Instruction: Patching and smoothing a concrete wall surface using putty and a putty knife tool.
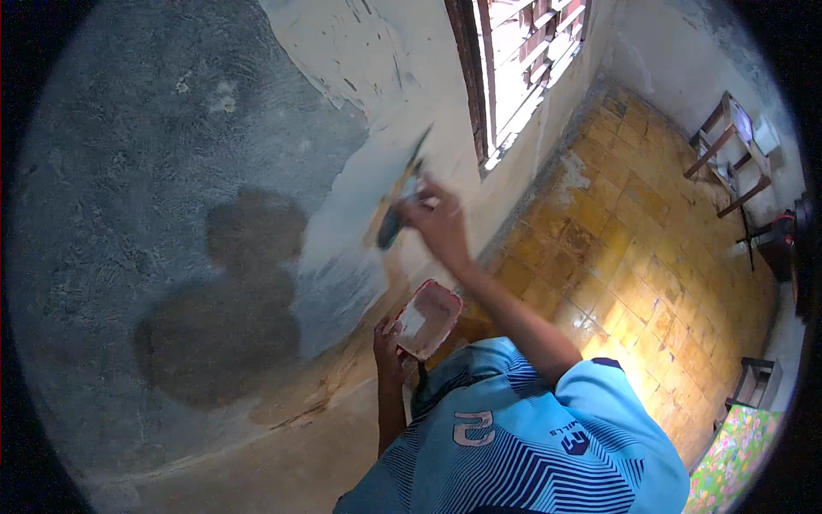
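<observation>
My right hand [432, 214] grips a wide flat scraper [400, 190] with a dark handle, held against or very close to the pale plastered part of the wall [342, 231]; motion blurs the blade. Below it, my left hand [385, 347] holds a small red-rimmed rectangular tub [432, 317] with pale pinkish-white paste inside. To the left, the wall's rough grey-blue area [137, 137] carries the shadow of my head and shoulders. A brown stained band [334, 377] runs along the lower wall.
A bright window with wooden bars [531, 51] is set in the wall ahead. The yellow tiled floor [625, 223] stretches to the right. Along the far side stand a wooden stand [712, 150], dark furniture [775, 253] and something covered with flowered cloth [741, 445].
</observation>
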